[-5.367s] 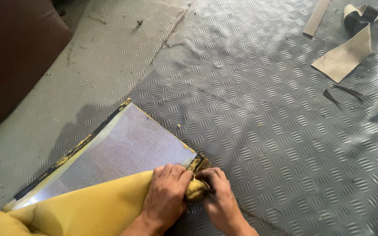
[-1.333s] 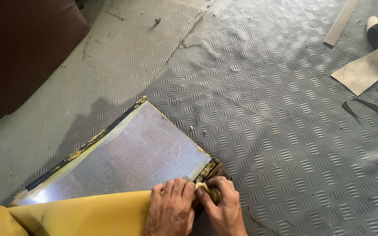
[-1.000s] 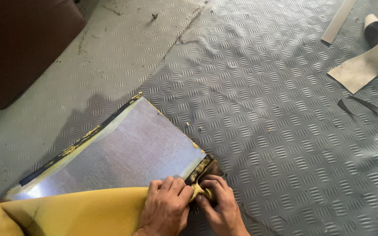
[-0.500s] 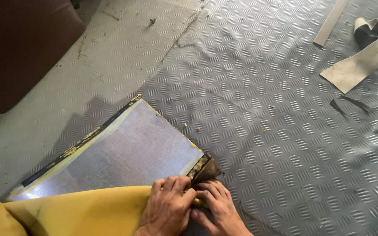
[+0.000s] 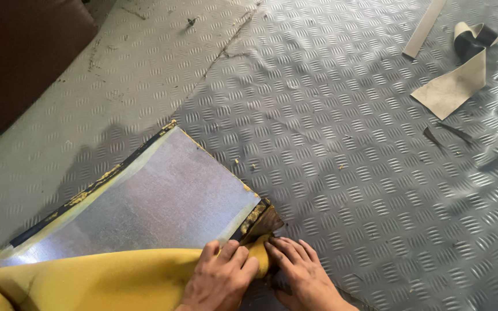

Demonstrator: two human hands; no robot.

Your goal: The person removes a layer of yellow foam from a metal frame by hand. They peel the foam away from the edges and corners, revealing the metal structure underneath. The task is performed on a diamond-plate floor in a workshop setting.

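Both hands pinch the yellow foam sheet (image 5: 105,279) at the panel corner. Left hand (image 5: 221,282) fingers clamped on the foam's edge; right hand (image 5: 304,279) fingers pressed together on the same edge, just beside. Foam lies over the near end of the metal panel (image 5: 157,201), on the checker-plate floor (image 5: 347,144). Foam looks soft, light, tears easily; grip close to the corner. Scrap strips (image 5: 453,86) well beyond the fingers.

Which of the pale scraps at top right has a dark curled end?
The wide tan scrap, its top rolled into a dark curl; the narrow strip beside it lies flat.
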